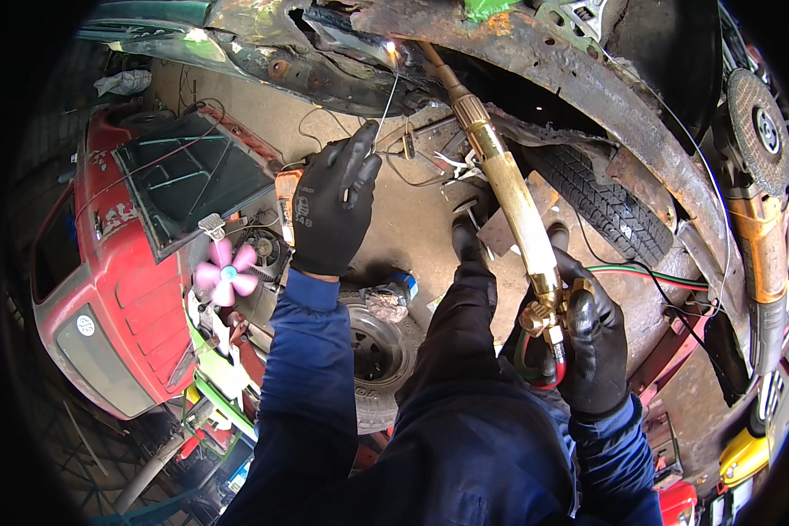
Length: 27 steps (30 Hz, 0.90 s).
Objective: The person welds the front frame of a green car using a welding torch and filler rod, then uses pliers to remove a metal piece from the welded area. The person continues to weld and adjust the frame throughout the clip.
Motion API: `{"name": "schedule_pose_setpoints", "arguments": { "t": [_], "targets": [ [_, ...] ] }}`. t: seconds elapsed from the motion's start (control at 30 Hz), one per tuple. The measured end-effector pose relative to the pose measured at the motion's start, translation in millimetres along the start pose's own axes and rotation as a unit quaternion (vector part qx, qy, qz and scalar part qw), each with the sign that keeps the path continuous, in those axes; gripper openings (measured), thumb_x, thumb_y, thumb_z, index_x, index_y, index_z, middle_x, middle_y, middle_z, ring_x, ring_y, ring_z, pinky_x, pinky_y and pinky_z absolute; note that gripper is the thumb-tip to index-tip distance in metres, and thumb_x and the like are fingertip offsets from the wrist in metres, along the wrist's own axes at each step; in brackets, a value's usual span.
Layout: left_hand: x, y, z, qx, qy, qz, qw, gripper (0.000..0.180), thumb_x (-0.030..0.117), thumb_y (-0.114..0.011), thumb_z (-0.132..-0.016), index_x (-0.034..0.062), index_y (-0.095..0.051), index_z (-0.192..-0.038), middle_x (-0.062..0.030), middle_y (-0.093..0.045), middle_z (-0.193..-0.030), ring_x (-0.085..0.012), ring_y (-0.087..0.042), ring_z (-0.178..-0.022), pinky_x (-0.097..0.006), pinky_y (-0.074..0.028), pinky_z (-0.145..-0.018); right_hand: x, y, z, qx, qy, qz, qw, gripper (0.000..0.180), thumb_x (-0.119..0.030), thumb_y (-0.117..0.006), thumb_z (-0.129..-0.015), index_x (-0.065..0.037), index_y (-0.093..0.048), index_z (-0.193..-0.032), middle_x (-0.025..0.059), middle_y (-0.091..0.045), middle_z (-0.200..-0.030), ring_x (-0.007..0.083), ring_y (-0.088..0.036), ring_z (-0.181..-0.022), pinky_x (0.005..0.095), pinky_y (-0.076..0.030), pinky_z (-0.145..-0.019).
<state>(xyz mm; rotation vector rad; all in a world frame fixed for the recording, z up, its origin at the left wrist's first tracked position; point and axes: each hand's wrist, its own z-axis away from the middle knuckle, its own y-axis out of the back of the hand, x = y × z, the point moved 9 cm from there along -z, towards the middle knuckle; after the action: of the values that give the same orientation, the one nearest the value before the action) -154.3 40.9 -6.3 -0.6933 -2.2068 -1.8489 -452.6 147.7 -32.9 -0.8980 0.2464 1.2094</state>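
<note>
Head view, looking down past both forearms in blue sleeves.

Item: long brass gas welding torch (513, 197), knurled barrel, slanting from lower right up to upper left. Its tip meets a bright glowing spot (393, 53) on the rusty brown sheet-metal wheel arch (587, 83) overhead. Red and green hoses (539, 368) leave its valve end.

Right hand (592, 346), black glove: fingers fully wrapped around the torch's valve end, barrel emerging above the knuckles; forearm rising from the lower edge.

Item: thin grey metal filler rod (387, 105), running up from the fingertips to the glowing spot.

Left hand (333, 206), black glove: raised, back towards the camera, fingertips (366, 145) pinched closed on the rod's lower end.

Surroundings: black treaded tyre (605, 202) beneath the arch; red car body (105, 289) at left; pink plastic fan (226, 273) beside it; orange angle grinder (763, 237) with grey disc at right.
</note>
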Motion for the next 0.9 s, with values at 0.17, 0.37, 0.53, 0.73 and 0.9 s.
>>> {"name": "schedule_pose_setpoints", "arguments": {
  "t": [0.17, 0.37, 0.53, 0.73, 0.9],
  "targets": [
    [0.8, 0.2, -0.2, -0.003, 0.002, -0.008, 1.0, 0.04, 0.011, -0.07, -0.106, 0.0084, -0.072, -0.145, -0.0176, -0.075, -0.114, -0.0363, -0.072, -0.101, -0.046, -0.058, -0.088, 0.2, 1.7, -0.9, 0.002, 0.01, 0.007, 1.0, 0.065, -0.051, -0.062, -0.114, 0.0, -0.059, -0.154, 0.0036, -0.076, -0.094, 0.0047, -0.061, -0.061, 0.0218, -0.048, -0.055],
    [-0.5, -1.1, -0.8, -0.012, 0.004, -0.011, 1.0, 0.04, 0.011, -0.07, -0.106, 0.0082, -0.071, -0.146, -0.0179, -0.075, -0.115, -0.037, -0.072, -0.101, -0.047, -0.057, -0.088, 0.4, 4.1, -0.8, 0.03, 0.024, 0.034, 0.999, 0.064, -0.05, -0.061, -0.115, 0.0, -0.059, -0.154, 0.0041, -0.078, -0.095, 0.0036, -0.06, -0.063, 0.0215, -0.047, -0.058],
    [0.8, -0.1, -0.8, 0.004, -0.009, -0.003, 1.0, 0.041, 0.009, -0.07, -0.105, 0.008, -0.071, -0.146, -0.0183, -0.075, -0.116, -0.0372, -0.072, -0.1, -0.046, -0.058, -0.087, 0.9, 3.3, -0.4, 0.01, 0.015, 0.021, 1.0, 0.063, -0.049, -0.059, -0.115, 0.001, -0.059, -0.155, 0.0047, -0.079, -0.096, 0.0034, -0.06, -0.062, 0.0213, -0.047, -0.059],
    [-0.5, -1.1, -0.2, -0.001, -0.001, 0.001, 1.0, 0.041, 0.008, -0.071, -0.104, 0.0077, -0.072, -0.146, -0.0183, -0.075, -0.117, -0.037, -0.073, -0.102, -0.046, -0.059, -0.087, 0.4, 3.7, -1.1, 0.009, 0.015, 0.036, 0.999, 0.063, -0.048, -0.06, -0.115, 0.0, -0.058, -0.155, 0.0054, -0.079, -0.095, 0.0036, -0.059, -0.06, 0.0217, -0.047, -0.056],
    [-1.2, -1.7, -1.5, -0.001, -0.008, -0.008, 1.0, 0.041, 0.008, -0.071, -0.104, 0.0075, -0.072, -0.145, -0.0184, -0.075, -0.117, -0.0371, -0.073, -0.102, -0.046, -0.059, -0.087, 0.5, 2.4, -0.3, 0.011, 0.012, 0.018, 1.0, 0.062, -0.048, -0.06, -0.115, -0.001, -0.06, -0.154, 0.0057, -0.079, -0.096, 0.0035, -0.059, -0.06, 0.0215, -0.047, -0.056]
  ]
}}
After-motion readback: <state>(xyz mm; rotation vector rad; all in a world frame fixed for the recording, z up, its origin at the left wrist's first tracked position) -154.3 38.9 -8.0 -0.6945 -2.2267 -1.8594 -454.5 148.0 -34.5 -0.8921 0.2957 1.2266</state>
